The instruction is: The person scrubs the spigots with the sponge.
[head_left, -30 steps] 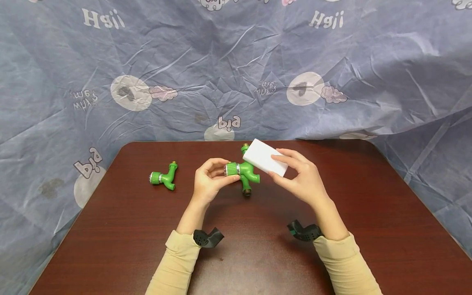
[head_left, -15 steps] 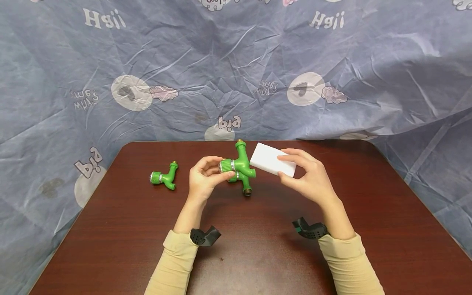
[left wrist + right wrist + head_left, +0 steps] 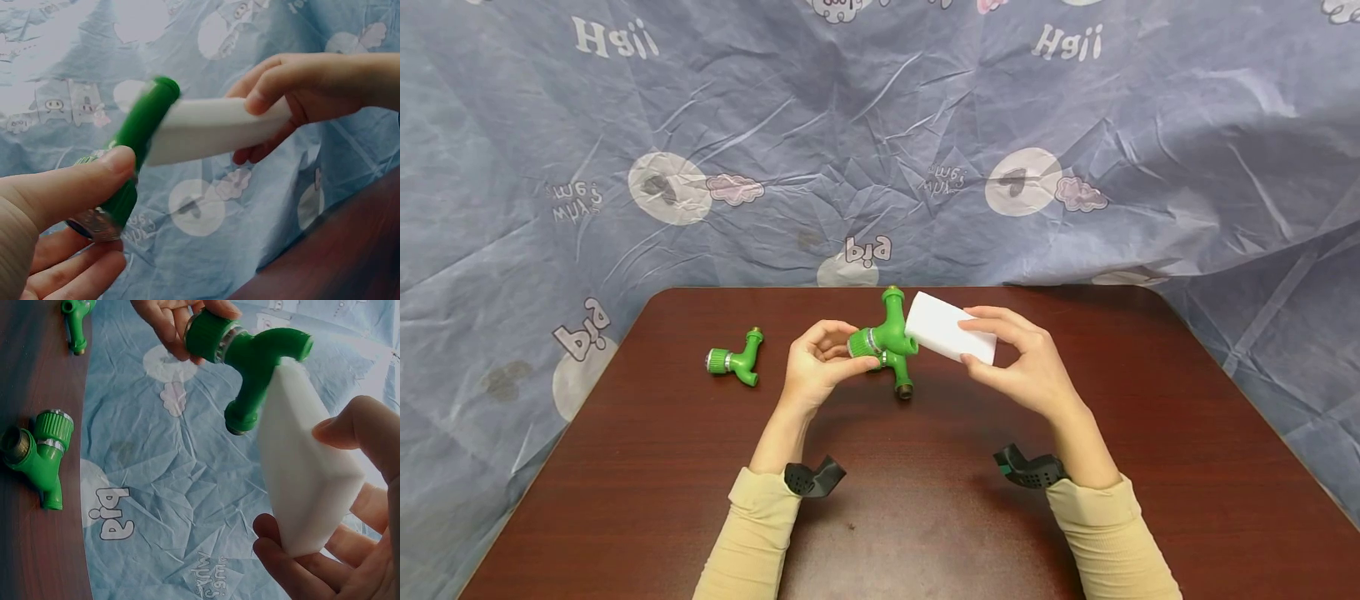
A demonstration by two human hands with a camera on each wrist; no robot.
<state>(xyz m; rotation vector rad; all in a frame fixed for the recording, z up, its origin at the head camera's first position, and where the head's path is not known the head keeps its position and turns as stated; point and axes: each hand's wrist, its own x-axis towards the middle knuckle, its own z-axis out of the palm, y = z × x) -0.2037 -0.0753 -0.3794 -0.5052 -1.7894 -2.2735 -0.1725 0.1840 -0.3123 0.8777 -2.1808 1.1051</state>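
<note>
My left hand (image 3: 817, 363) pinches a green faucet (image 3: 891, 332) by its ribbed knob, thumb on one side and fingers on the other. The faucet is held up off the table, its threaded inlet pointing away. Between the thumb and fingers of my right hand (image 3: 1026, 358) is a white sponge block (image 3: 943, 327). One end of the sponge touches the faucet body near the spout, as the right wrist view shows. Below the held faucet, a second green faucet (image 3: 903, 379) lies on the table, partly hidden behind it.
A third green faucet (image 3: 735, 359) lies on the left of the dark red-brown table (image 3: 910, 500). A wrinkled blue-grey printed cloth (image 3: 820, 150) hangs behind the table's far edge. A black wrist mount sits on each forearm.
The held faucet has shifted slightly left and turned, its spout now facing more toward me. The sponge first moved right, away from the faucet, then came back against it.
</note>
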